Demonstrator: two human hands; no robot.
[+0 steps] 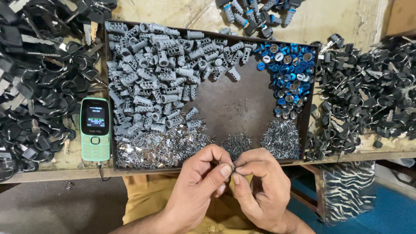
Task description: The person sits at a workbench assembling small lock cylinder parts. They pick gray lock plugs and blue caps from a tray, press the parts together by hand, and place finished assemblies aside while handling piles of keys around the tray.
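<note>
My left hand (pixel 201 182) and my right hand (pixel 260 186) meet just below the front edge of a dark metal tray (pixel 234 104). Together their fingertips pinch a tiny metal piece (pixel 232 168), too small to identify. The tray holds a big heap of grey lock cylinders (pixel 156 73) on the left, blue-rimmed round caps (pixel 290 69) on the right, and small shiny metal bits (pixel 160 147) and pins (pixel 281 138) along the front.
A green push-button phone (pixel 95 129) lies left of the tray. Piles of black-headed keys on rings sit at the far left (pixel 34 86) and right (pixel 368 95). More cylinders (pixel 255 13) lie behind the tray. A zebra-patterned sheet (pixel 346 186) hangs at lower right.
</note>
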